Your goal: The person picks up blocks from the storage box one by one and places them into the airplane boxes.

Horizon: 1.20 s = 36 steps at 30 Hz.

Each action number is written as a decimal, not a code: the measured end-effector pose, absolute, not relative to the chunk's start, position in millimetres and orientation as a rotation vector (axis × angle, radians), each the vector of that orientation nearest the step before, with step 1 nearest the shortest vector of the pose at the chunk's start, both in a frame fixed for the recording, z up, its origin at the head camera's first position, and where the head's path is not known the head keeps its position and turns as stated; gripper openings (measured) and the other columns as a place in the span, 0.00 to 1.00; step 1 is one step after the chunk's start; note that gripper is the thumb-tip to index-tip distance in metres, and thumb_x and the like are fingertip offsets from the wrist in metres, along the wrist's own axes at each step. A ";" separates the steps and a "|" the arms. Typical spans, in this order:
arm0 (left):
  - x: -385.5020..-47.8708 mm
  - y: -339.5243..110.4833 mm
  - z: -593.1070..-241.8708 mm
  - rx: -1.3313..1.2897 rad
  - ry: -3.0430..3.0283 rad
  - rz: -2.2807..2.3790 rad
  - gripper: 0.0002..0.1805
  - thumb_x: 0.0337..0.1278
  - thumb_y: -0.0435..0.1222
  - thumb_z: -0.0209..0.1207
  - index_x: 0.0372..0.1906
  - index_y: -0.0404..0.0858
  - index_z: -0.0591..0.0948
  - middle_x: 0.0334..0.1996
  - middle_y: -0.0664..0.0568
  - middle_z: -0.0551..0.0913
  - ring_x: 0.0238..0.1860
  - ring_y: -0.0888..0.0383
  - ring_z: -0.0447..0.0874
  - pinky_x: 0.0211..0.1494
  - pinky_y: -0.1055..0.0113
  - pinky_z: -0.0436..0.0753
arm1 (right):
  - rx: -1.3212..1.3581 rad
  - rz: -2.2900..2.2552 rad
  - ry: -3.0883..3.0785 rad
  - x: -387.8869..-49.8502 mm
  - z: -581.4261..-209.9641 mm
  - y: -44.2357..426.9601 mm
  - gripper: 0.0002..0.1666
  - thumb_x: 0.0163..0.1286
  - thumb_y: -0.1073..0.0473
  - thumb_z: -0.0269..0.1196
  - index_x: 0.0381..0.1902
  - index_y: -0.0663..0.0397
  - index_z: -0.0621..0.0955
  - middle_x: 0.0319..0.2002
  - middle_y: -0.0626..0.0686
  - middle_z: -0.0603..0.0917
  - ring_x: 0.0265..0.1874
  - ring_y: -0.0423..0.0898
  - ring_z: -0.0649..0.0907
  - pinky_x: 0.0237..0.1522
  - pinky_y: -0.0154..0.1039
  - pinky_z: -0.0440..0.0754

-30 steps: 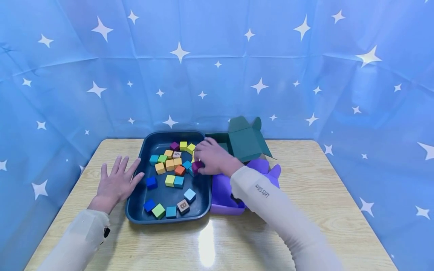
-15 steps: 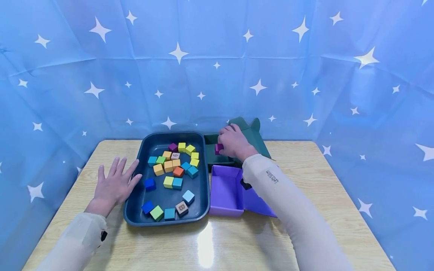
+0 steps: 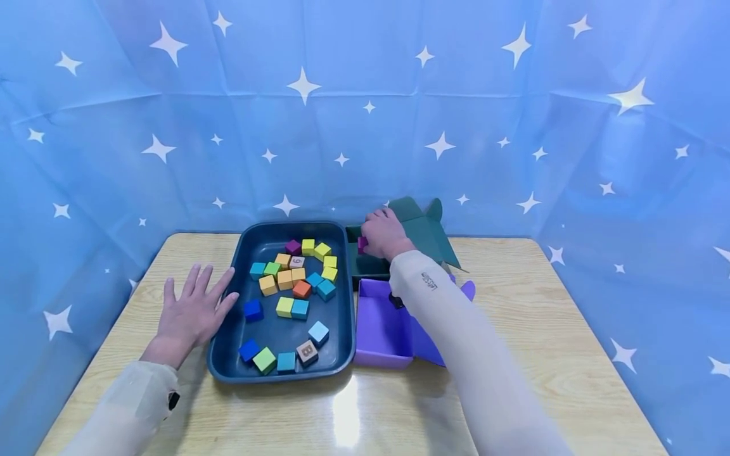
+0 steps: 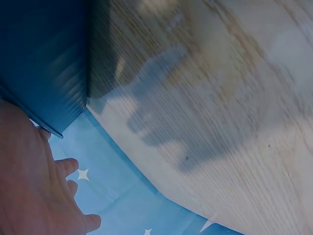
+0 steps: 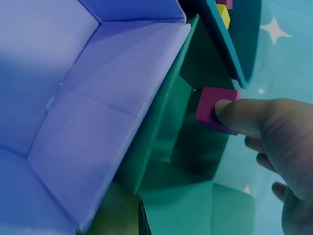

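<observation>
Currently pinching wooden-looking magenta cube [image 5: 207,105] in right hand [image 3: 388,233], clamped with thumb across one face; cannot make out fingertips behind. Held at mouth of open green cardboard box [image 3: 371,267], over it or just inside; cannot tell how deep against the rim. Lies left of right hand in head view, right at thumb tip, so far nearer to it than to left hand [image 3: 191,316]. Looks about equal on all sides, so no long axis and no real pointing direction; shows one flat side leftward to tray in head view, slightly turned against box walls in right wrist view.

Farther out: left hand with fingers spread apart and straight, gripping nothing, at left edge of dark blue plastic tray [image 3: 279,332]; cannot tell if touching rim. In tray, loose mixed-colour cubes, including second magenta cube [image 3: 293,247] near far end and bare wood cube marked B [image 3: 307,353] near close end. Just in front of green box, beside tray: open purple cardboard box [image 3: 384,361]. All on wood-grain counter [image 3: 570,348].
</observation>
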<state>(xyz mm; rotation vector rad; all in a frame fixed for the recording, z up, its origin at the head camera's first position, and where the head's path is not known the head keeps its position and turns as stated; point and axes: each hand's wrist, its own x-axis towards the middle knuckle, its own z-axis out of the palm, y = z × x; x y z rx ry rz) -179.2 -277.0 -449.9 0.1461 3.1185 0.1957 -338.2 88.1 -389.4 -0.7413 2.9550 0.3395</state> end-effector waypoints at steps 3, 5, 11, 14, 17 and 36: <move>-178.3 -277.1 -448.6 0.147 3.120 0.201 0.38 0.71 0.62 0.33 0.78 0.51 0.49 0.76 0.32 0.48 0.77 0.33 0.37 0.70 0.26 0.30 | -0.727 0.341 2.963 -344.0 -395.1 83.0 0.11 0.68 0.47 0.62 0.34 0.46 0.83 0.57 0.51 0.79 0.63 0.52 0.72 0.75 0.52 0.56; -177.3 -276.7 -448.0 0.147 3.123 0.201 0.37 0.71 0.61 0.34 0.78 0.51 0.49 0.76 0.32 0.49 0.77 0.33 0.37 0.70 0.26 0.30 | -0.722 0.339 2.968 -347.9 -398.7 80.2 0.11 0.68 0.47 0.62 0.33 0.46 0.83 0.57 0.51 0.79 0.63 0.52 0.72 0.75 0.52 0.56; -175.9 -275.3 -448.3 0.148 3.132 0.188 0.36 0.72 0.60 0.36 0.78 0.51 0.49 0.76 0.32 0.50 0.77 0.32 0.39 0.70 0.26 0.32 | -0.701 0.334 2.960 -358.0 -405.2 77.9 0.13 0.67 0.45 0.63 0.35 0.47 0.83 0.59 0.52 0.78 0.63 0.53 0.72 0.75 0.52 0.57; -176.3 -274.8 -448.5 0.146 3.134 0.191 0.36 0.72 0.60 0.36 0.78 0.52 0.49 0.76 0.32 0.50 0.77 0.32 0.39 0.70 0.26 0.32 | -0.695 0.333 2.959 -361.8 -407.1 77.6 0.14 0.67 0.45 0.63 0.37 0.48 0.83 0.59 0.52 0.78 0.64 0.53 0.72 0.75 0.52 0.57; -177.0 -274.3 -448.1 0.141 3.131 0.204 0.36 0.72 0.60 0.35 0.78 0.52 0.48 0.76 0.32 0.50 0.77 0.32 0.38 0.70 0.26 0.32 | -0.686 0.326 2.964 -364.9 -410.2 76.8 0.14 0.67 0.46 0.63 0.39 0.49 0.84 0.60 0.52 0.77 0.64 0.53 0.71 0.76 0.52 0.57; -181.1 -276.2 -451.0 0.115 3.133 0.214 0.37 0.72 0.61 0.34 0.79 0.53 0.47 0.76 0.33 0.49 0.77 0.33 0.36 0.70 0.26 0.32 | -0.686 0.385 2.962 -381.6 -431.8 65.5 0.14 0.69 0.47 0.60 0.42 0.48 0.85 0.63 0.53 0.75 0.68 0.53 0.68 0.76 0.51 0.55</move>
